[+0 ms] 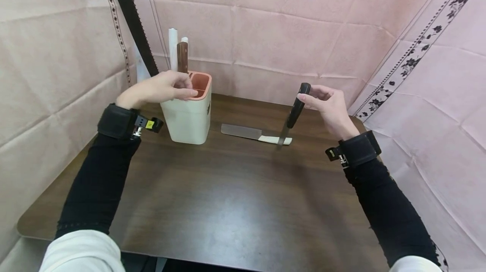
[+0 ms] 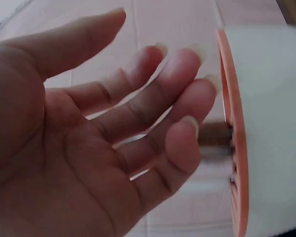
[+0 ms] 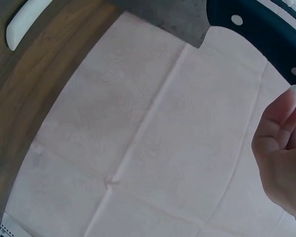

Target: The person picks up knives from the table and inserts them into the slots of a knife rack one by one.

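My right hand (image 1: 331,105) pinches a black-handled knife (image 1: 298,106) by the upper part of its handle, with the blade hanging down over the table. In the right wrist view, two rivets show on the dark handle (image 3: 259,29). A cleaver-like knife with a white handle (image 1: 271,139) lies flat on the table, behind the hanging blade tip. At the left, my left hand (image 1: 165,87) is at the rim of a pale green knife holder (image 1: 187,122) with an orange top. Its fingers are loosely bent, with nothing between them in the left wrist view.
A brown handle (image 1: 182,57) and a white handle (image 1: 173,46) stick up from the holder, with another white end (image 1: 184,39) behind the brown one. The dark wooden table (image 1: 212,204) has pale cloth (image 1: 265,44) hanging around its back and sides.
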`<state>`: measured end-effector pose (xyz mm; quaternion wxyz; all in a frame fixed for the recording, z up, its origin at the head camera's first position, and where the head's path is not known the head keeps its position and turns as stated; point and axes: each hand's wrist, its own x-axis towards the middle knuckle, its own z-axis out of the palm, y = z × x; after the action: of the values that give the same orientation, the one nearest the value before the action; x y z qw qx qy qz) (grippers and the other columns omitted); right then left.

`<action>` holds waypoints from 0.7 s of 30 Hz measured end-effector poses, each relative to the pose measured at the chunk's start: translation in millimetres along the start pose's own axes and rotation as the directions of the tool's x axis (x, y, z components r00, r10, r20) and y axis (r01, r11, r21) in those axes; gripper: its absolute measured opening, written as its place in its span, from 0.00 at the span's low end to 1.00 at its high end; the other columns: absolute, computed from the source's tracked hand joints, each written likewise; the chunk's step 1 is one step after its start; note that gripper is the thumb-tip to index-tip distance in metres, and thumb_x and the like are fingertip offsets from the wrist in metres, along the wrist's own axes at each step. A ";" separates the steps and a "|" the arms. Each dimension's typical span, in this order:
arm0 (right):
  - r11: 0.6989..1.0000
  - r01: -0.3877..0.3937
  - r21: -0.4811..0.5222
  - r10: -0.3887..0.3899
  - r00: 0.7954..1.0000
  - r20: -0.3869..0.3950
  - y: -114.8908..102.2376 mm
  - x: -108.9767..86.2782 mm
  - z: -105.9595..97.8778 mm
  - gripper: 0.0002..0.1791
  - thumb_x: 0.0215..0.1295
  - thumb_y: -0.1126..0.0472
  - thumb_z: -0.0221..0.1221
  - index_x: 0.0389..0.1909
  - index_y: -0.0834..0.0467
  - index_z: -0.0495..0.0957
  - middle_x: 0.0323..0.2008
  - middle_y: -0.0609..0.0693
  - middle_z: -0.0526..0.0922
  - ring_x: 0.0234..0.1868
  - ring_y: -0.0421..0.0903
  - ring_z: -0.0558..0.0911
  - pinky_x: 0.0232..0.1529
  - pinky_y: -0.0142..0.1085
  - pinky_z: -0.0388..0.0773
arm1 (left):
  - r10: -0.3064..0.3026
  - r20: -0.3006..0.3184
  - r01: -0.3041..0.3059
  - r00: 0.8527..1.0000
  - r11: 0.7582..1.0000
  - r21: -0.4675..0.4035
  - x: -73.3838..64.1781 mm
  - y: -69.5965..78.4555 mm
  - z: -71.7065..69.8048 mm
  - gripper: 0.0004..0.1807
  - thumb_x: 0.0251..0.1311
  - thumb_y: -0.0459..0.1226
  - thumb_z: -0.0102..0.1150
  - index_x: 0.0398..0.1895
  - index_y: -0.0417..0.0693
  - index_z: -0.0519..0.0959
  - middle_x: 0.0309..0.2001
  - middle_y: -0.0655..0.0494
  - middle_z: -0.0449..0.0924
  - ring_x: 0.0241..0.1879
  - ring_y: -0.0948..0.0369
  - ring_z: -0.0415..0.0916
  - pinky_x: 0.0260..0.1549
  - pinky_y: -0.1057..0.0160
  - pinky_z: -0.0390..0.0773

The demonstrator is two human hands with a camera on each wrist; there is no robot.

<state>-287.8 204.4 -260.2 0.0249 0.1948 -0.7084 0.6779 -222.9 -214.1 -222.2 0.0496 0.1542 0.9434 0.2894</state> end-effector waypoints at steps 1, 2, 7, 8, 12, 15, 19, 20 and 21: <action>1.000 -0.003 0.002 0.003 1.000 -0.004 -0.8 0.1 -0.9 0.10 0.56 0.68 0.66 0.39 0.56 0.85 0.29 0.41 0.87 0.31 0.36 0.83 0.37 0.30 0.81 | 0.025 0.006 -0.025 1.000 1.000 -0.004 1.5 2.6 2.4 0.16 0.68 0.46 0.53 0.44 0.42 0.75 0.45 0.45 0.81 0.45 0.52 0.78 0.39 0.58 0.72; 1.000 -0.005 0.000 0.005 1.000 -0.008 -1.5 0.2 -1.7 0.10 0.56 0.68 0.67 0.39 0.56 0.85 0.30 0.41 0.87 0.31 0.36 0.83 0.37 0.30 0.81 | 0.047 0.004 -0.047 0.999 0.999 -0.003 3.1 5.4 5.1 0.15 0.68 0.46 0.53 0.45 0.43 0.76 0.44 0.45 0.81 0.44 0.52 0.76 0.44 0.55 0.70; 1.000 -0.003 0.001 0.003 1.000 -0.010 -5.0 0.7 -3.1 0.09 0.56 0.67 0.68 0.39 0.56 0.85 0.31 0.44 0.87 0.26 0.37 0.81 0.33 0.29 0.80 | 0.175 -0.013 -0.175 0.984 0.984 -0.029 15.1 16.7 18.7 0.12 0.68 0.41 0.55 0.46 0.42 0.77 0.47 0.46 0.80 0.50 0.52 0.76 0.56 0.49 0.67; 1.000 -0.002 0.004 0.002 1.000 -0.008 -5.5 1.0 -2.7 0.09 0.56 0.66 0.68 0.39 0.56 0.85 0.30 0.44 0.87 0.25 0.37 0.80 0.33 0.29 0.80 | 0.190 -0.019 -0.191 0.982 0.981 -0.034 17.8 18.4 21.2 0.12 0.67 0.40 0.55 0.46 0.42 0.77 0.47 0.46 0.80 0.51 0.52 0.76 0.58 0.49 0.67; 1.000 -0.007 0.022 0.006 1.000 0.008 -7.5 1.8 -0.9 0.09 0.57 0.66 0.67 0.39 0.57 0.85 0.30 0.44 0.87 0.23 0.37 0.79 0.33 0.28 0.80 | 0.219 -0.014 -0.219 0.976 0.974 -0.052 26.9 22.4 30.3 0.12 0.67 0.38 0.56 0.47 0.40 0.77 0.47 0.46 0.79 0.49 0.52 0.77 0.52 0.52 0.74; 1.000 -0.010 0.028 0.009 1.000 0.014 -9.0 2.3 0.4 0.08 0.57 0.66 0.67 0.39 0.57 0.85 0.29 0.44 0.87 0.23 0.37 0.79 0.32 0.28 0.80 | 0.219 0.001 -0.218 0.976 0.974 -0.056 31.4 25.3 36.3 0.14 0.67 0.39 0.56 0.50 0.40 0.76 0.47 0.45 0.79 0.48 0.52 0.77 0.51 0.52 0.73; 0.999 -0.010 0.032 0.009 1.000 0.020 -10.8 3.9 2.3 0.07 0.56 0.66 0.68 0.37 0.57 0.85 0.26 0.43 0.85 0.22 0.37 0.78 0.31 0.29 0.79 | 0.219 0.017 -0.217 0.976 0.973 -0.079 36.3 30.8 43.5 0.14 0.66 0.39 0.57 0.50 0.40 0.76 0.47 0.45 0.80 0.47 0.53 0.77 0.50 0.54 0.73; 0.999 -0.009 0.036 0.009 1.000 0.023 -11.2 4.3 2.9 0.07 0.56 0.66 0.67 0.37 0.57 0.85 0.26 0.43 0.85 0.22 0.37 0.78 0.31 0.28 0.79 | 0.218 0.018 -0.215 0.976 0.973 -0.085 37.3 32.1 45.0 0.14 0.66 0.39 0.57 0.50 0.41 0.76 0.46 0.46 0.81 0.47 0.54 0.77 0.49 0.55 0.73; 0.999 -0.010 0.039 0.009 1.000 0.026 -11.8 4.6 3.6 0.07 0.56 0.66 0.67 0.37 0.57 0.85 0.26 0.43 0.85 0.22 0.37 0.78 0.30 0.28 0.79 | 0.216 0.021 -0.214 0.976 0.973 -0.088 38.5 33.0 46.8 0.14 0.66 0.39 0.57 0.50 0.40 0.76 0.46 0.46 0.81 0.47 0.54 0.77 0.49 0.55 0.73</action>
<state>-287.5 199.8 -247.9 0.0086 0.2005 -0.6964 0.6890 -242.2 -151.0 -242.6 0.0387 0.2574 0.9071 0.3308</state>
